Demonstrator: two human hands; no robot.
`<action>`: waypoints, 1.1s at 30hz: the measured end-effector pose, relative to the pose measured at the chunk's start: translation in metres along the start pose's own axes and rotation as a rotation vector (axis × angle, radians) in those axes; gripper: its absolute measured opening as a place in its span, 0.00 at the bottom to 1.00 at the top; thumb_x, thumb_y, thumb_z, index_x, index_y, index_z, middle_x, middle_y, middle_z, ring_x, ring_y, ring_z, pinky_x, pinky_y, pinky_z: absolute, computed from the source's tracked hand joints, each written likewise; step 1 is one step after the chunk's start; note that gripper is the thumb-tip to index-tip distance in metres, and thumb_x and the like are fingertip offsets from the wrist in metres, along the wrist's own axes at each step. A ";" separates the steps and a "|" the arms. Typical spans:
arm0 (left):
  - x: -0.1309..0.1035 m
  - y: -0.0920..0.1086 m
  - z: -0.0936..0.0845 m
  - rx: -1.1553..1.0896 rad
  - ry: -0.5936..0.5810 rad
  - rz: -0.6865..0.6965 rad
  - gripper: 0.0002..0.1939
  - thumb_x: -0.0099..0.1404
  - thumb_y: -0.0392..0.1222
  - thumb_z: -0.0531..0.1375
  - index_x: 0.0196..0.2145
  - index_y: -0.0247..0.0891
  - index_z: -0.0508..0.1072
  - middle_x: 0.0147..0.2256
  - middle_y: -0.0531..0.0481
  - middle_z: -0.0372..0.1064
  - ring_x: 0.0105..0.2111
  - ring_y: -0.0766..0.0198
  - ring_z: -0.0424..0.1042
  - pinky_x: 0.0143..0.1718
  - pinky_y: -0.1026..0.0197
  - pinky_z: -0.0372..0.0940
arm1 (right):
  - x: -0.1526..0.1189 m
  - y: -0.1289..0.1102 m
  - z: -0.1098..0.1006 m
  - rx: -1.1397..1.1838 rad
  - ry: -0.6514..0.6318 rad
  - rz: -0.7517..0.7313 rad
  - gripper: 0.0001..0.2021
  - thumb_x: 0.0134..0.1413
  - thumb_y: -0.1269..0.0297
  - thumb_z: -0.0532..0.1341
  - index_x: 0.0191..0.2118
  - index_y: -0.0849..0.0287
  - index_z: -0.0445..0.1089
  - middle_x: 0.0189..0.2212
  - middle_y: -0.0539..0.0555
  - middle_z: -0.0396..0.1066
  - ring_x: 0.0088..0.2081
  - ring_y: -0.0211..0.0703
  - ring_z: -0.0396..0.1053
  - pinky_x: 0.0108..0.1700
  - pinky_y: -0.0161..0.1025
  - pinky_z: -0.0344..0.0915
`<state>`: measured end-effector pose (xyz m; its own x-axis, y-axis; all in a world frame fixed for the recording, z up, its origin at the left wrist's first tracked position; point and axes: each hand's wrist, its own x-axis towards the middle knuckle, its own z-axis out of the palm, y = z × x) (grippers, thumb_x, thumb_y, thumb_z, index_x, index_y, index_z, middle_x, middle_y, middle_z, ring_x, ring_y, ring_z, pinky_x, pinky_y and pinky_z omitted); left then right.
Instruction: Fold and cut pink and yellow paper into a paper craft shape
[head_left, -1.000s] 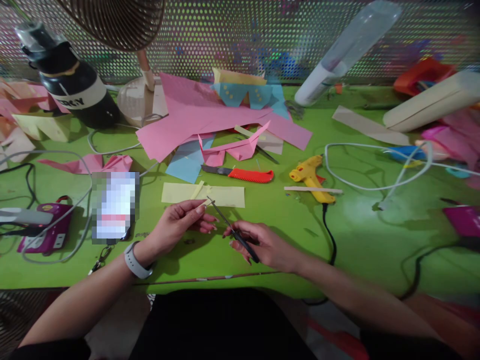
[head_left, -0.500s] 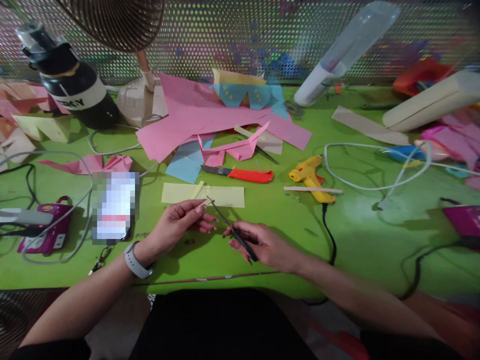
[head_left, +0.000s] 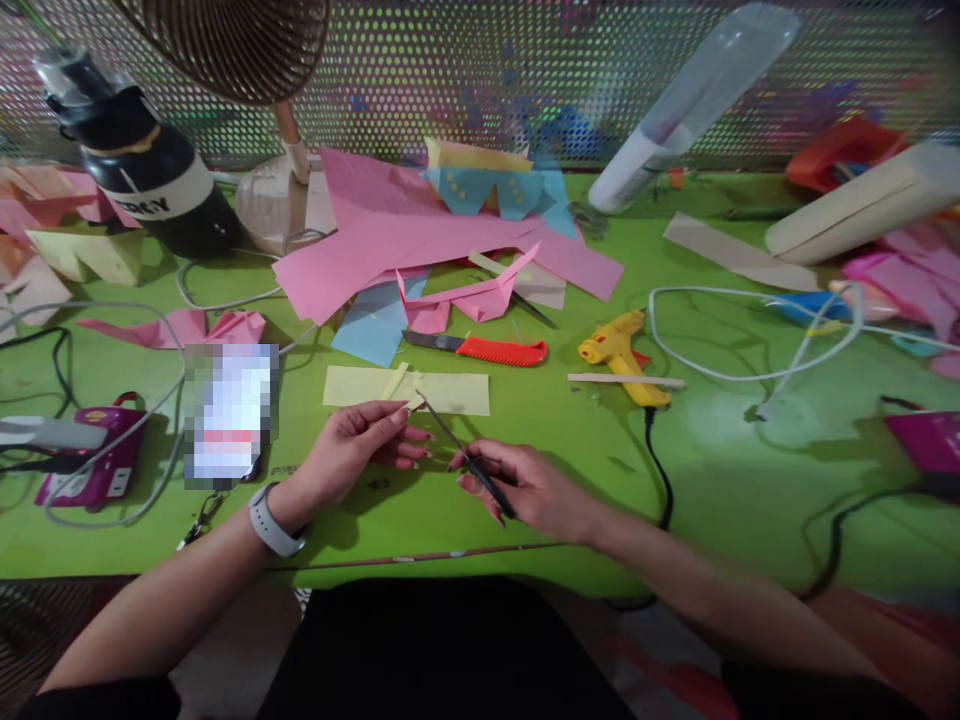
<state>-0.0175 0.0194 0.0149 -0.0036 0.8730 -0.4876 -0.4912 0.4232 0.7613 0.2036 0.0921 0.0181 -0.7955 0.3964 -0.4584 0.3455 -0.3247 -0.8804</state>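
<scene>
My left hand [head_left: 367, 445], a pale watch band on its wrist, pinches a tiny strip, apparently paper, between thumb and forefinger. In my right hand [head_left: 521, 487] are black-handled scissors [head_left: 486, 488], their blades pointing up and left to the left fingertips. Just beyond the hands lies a pale yellow paper strip [head_left: 457, 393] with small cut bits on it. Behind that rests a red utility knife [head_left: 501, 350], blade to the left. A folded pink paper mask [head_left: 457, 305] stands past the knife.
A yellow glue gun [head_left: 619, 350] lies right of the knife, a thin stick across it. At the left are a phone [head_left: 229, 420], a purple power socket [head_left: 97, 460] and a black bottle [head_left: 161, 190]. Pink paper sheets [head_left: 360, 230] and a fan [head_left: 225, 40] stand behind.
The scissor tips and left fingertips have shifted very slightly. Both hands keep their hold, and everything on the table stays in place.
</scene>
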 end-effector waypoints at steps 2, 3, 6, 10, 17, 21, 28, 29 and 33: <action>0.000 0.000 0.000 0.003 -0.002 -0.003 0.19 0.57 0.49 0.71 0.40 0.33 0.75 0.33 0.46 0.80 0.29 0.65 0.79 0.31 0.66 0.74 | 0.000 -0.001 0.000 -0.006 0.002 0.007 0.19 0.54 0.47 0.66 0.38 0.59 0.66 0.23 0.45 0.62 0.23 0.31 0.57 0.26 0.32 0.59; 0.000 0.000 0.000 0.007 -0.001 -0.005 0.19 0.57 0.49 0.70 0.40 0.33 0.75 0.33 0.46 0.80 0.30 0.65 0.79 0.31 0.66 0.74 | 0.000 -0.001 0.000 -0.011 0.002 0.009 0.19 0.53 0.47 0.66 0.37 0.59 0.66 0.23 0.45 0.62 0.23 0.31 0.57 0.25 0.32 0.59; 0.000 0.000 0.000 0.024 0.008 -0.010 0.19 0.58 0.49 0.70 0.40 0.33 0.74 0.34 0.45 0.80 0.30 0.65 0.79 0.32 0.65 0.74 | 0.000 -0.002 0.001 -0.024 0.012 0.009 0.19 0.52 0.47 0.66 0.36 0.59 0.66 0.23 0.44 0.61 0.23 0.31 0.56 0.25 0.31 0.58; 0.000 0.000 0.000 0.041 0.012 -0.012 0.18 0.59 0.49 0.69 0.41 0.34 0.74 0.34 0.45 0.80 0.30 0.65 0.79 0.32 0.64 0.74 | 0.000 -0.003 0.000 -0.026 0.005 0.017 0.19 0.53 0.47 0.66 0.37 0.59 0.66 0.22 0.44 0.60 0.22 0.31 0.56 0.25 0.31 0.59; 0.001 0.000 -0.001 0.023 0.010 -0.012 0.18 0.58 0.48 0.70 0.41 0.33 0.75 0.34 0.45 0.80 0.30 0.65 0.79 0.32 0.64 0.74 | 0.000 -0.005 0.001 0.034 0.023 0.039 0.21 0.51 0.46 0.67 0.38 0.60 0.66 0.23 0.45 0.62 0.22 0.31 0.56 0.24 0.32 0.59; 0.000 -0.001 -0.002 0.009 0.010 0.018 0.19 0.58 0.49 0.70 0.42 0.34 0.75 0.34 0.46 0.80 0.29 0.65 0.79 0.33 0.64 0.75 | -0.001 -0.006 0.000 0.057 0.033 0.042 0.23 0.50 0.44 0.66 0.39 0.60 0.65 0.21 0.43 0.60 0.21 0.30 0.56 0.24 0.32 0.59; 0.001 -0.001 -0.003 -0.005 0.010 0.089 0.21 0.60 0.49 0.69 0.46 0.34 0.75 0.34 0.46 0.80 0.31 0.64 0.80 0.37 0.61 0.75 | -0.002 -0.006 -0.002 0.033 0.006 0.043 0.24 0.50 0.44 0.66 0.40 0.60 0.65 0.21 0.43 0.59 0.21 0.32 0.59 0.24 0.33 0.59; 0.000 -0.001 -0.003 0.001 0.013 0.091 0.22 0.60 0.49 0.69 0.47 0.34 0.75 0.34 0.46 0.80 0.31 0.63 0.80 0.37 0.60 0.75 | -0.002 -0.006 -0.001 0.030 0.004 0.048 0.24 0.50 0.44 0.66 0.40 0.60 0.65 0.21 0.43 0.59 0.21 0.31 0.58 0.23 0.33 0.59; 0.000 0.000 -0.001 -0.007 0.013 0.095 0.21 0.58 0.49 0.70 0.46 0.34 0.76 0.34 0.46 0.80 0.30 0.64 0.80 0.37 0.61 0.75 | -0.002 -0.007 0.001 0.019 -0.003 0.064 0.24 0.49 0.44 0.67 0.39 0.60 0.65 0.21 0.43 0.59 0.20 0.31 0.58 0.23 0.33 0.58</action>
<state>-0.0180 0.0188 0.0145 -0.0613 0.9059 -0.4191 -0.4942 0.3373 0.8012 0.2024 0.0929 0.0251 -0.7733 0.3719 -0.5135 0.3867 -0.3653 -0.8468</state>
